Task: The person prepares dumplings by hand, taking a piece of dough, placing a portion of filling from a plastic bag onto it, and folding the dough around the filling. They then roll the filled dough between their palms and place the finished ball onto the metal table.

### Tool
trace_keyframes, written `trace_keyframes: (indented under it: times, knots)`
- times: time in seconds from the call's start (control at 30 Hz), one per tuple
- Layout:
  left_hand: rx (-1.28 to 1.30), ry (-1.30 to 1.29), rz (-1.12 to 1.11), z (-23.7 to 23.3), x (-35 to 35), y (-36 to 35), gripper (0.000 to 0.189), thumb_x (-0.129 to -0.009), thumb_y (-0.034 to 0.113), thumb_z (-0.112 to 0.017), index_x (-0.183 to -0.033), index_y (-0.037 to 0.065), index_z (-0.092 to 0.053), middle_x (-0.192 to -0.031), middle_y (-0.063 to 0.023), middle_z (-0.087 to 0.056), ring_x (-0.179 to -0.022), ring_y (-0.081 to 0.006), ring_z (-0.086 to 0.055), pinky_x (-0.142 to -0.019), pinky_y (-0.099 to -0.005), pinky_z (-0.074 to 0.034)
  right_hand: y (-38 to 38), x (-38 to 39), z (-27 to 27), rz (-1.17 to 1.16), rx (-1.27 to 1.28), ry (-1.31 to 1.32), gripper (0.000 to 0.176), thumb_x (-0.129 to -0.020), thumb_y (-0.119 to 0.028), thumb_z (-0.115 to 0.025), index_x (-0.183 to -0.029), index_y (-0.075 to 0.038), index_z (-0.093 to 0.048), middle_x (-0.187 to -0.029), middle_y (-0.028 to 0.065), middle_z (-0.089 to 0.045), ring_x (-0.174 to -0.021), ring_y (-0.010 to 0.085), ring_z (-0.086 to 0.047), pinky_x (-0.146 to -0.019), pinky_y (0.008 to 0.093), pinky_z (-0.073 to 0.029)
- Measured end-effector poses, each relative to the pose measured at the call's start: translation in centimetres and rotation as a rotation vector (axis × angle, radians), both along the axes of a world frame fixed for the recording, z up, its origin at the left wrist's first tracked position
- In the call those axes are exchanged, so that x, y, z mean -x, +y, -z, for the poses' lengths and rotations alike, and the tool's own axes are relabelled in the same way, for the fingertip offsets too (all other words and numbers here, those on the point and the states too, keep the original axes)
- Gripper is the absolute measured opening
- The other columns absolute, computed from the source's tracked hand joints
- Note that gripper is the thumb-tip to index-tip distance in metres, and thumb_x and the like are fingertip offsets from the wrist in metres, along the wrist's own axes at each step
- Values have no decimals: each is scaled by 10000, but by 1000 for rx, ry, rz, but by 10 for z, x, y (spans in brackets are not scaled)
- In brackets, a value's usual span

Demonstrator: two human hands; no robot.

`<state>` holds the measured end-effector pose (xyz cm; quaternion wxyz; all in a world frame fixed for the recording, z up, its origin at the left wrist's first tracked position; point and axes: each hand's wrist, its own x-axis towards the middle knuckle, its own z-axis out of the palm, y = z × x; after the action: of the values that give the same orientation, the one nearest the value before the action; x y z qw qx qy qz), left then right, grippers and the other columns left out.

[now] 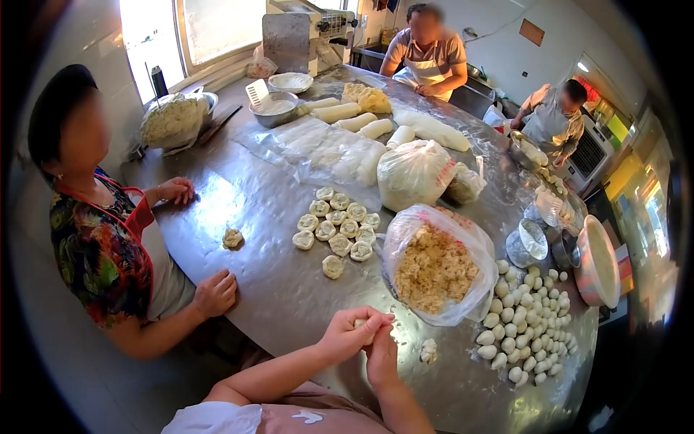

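In front of my body both hands meet over the metal table. My left hand [350, 334] is curled around a small piece of dough [363, 325], mostly covered by the fingers. Against it presses my right hand [382, 356], fingers closed at the dough's edge. Just right of the hands lies a small scrap of dough [429, 351]. Beyond them stands an open plastic bag of crumbly brown filling [436, 267]. Several shaped dough pieces [340, 220] are grouped to the left of the bag. To the right sits a pile of round dough balls [522, 318].
At left, a person in a red apron [141, 217] rests both hands on the table near one filled dough piece [232, 239]. Two people work at the far side. Dough rolls [336, 113], a tied plastic bag [413, 173], a metal bowl [275, 108] and a tub [598, 264] surround the middle.
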<state>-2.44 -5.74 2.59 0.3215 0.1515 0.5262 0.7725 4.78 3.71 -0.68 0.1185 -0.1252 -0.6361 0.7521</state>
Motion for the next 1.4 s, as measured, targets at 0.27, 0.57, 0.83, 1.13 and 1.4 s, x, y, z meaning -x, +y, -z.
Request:
trace_keyframes:
  times: [0.27,0.57,0.83,1.13,1.4]
  knots:
    - [-298,58,-19,3,-2,1,768,-895,423,-573,-1454,71,-180,-1452,-141,-324,-1314,-183,-329,-1071,-362,-270,4,-2,-32,-20,76,-101,582,-971,-539,-267,-1024,-17,-519,-758,21,-546,-617,82,-493,-547,225,-400]
    - [-42,97,18,25,-1,-6,268,-953,205,-462,-982,8,-642,-1112,-92,-611,-1155,-211,-511,-944,-318,-415,-3,-5,-2,-67,-126,25,510,-984,-485,-314,-1180,-66,-528,-969,63,-590,-862,137,-570,-753,251,-460]
    - [-94,-87,54,17,-8,1,296,-907,267,-555,-1057,19,-613,-982,-67,-627,-876,-147,-574,-727,-288,-478,18,-9,-4,-181,82,-285,459,-964,-467,-417,-951,-45,-599,-730,34,-582,-635,114,-545,-572,244,-435]
    - [579,726,32,38,0,-6,204,-738,130,-700,-905,54,-610,-851,-133,-598,-722,-314,-573,-662,-365,-470,36,-9,-46,53,-781,23,274,-790,-239,-713,-983,-61,-632,-822,109,-619,-722,262,-617,-628,338,-496]
    - [506,698,111,25,-9,0,191,-711,93,-655,-891,44,-610,-878,-139,-612,-854,-349,-592,-704,-382,-480,32,-19,-24,-15,-823,-5,163,-795,-156,-671,-935,-77,-641,-790,112,-617,-711,295,-603,-638,363,-497]
